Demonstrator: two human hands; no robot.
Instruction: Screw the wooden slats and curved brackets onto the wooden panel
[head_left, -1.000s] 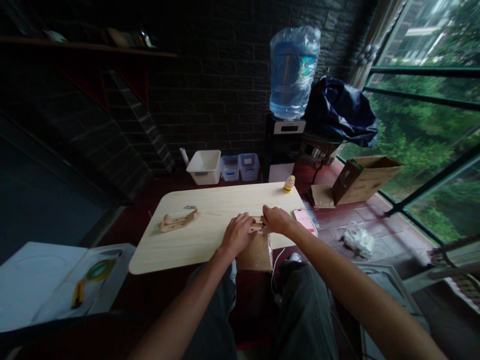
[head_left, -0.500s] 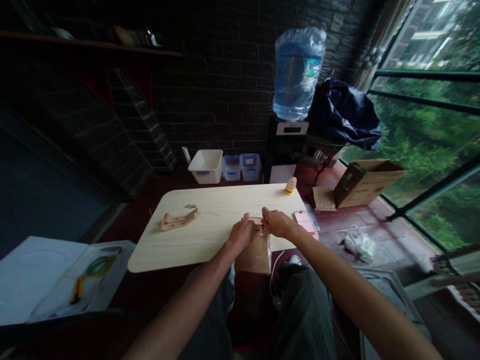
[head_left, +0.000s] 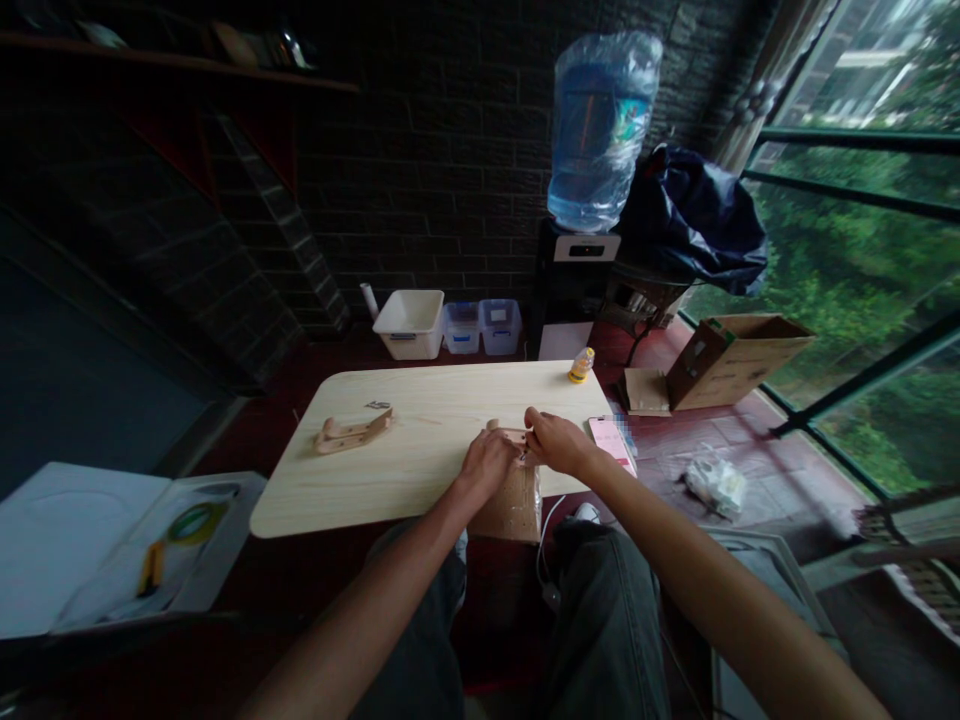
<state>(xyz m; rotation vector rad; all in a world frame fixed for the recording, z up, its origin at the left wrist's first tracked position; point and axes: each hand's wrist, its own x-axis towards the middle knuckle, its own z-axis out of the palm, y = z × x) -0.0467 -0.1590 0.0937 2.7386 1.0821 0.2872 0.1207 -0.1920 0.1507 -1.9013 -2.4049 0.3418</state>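
Note:
At the front edge of the pale wooden table [head_left: 420, 420], my left hand [head_left: 486, 462] has its fingers closed over a light wooden piece [head_left: 495, 427], much of which they hide. My right hand [head_left: 556, 443] meets it from the other side, fingers pinched at the piece's right end. A small dark bit shows between the two hands, too small to name. Beneath them a flat piece of brown cardboard [head_left: 506, 518] sticks out past the table edge. To the left lies a similar curved wooden piece [head_left: 352, 434] with holes, and behind it a few small dark screw-like parts [head_left: 378, 405].
A clear bottle with a yellow base [head_left: 580, 366] stands at the back right corner. A pink-screened phone [head_left: 609, 440] lies at the right edge. An open white case [head_left: 225, 540] sits left; bins [head_left: 409, 325], a water dispenser [head_left: 581, 290] and a carton [head_left: 735, 362] stand beyond.
The view has shifted slightly. Both hands stay together at the wooden piece, with only a slight change in the fingers. The other things have kept their places.

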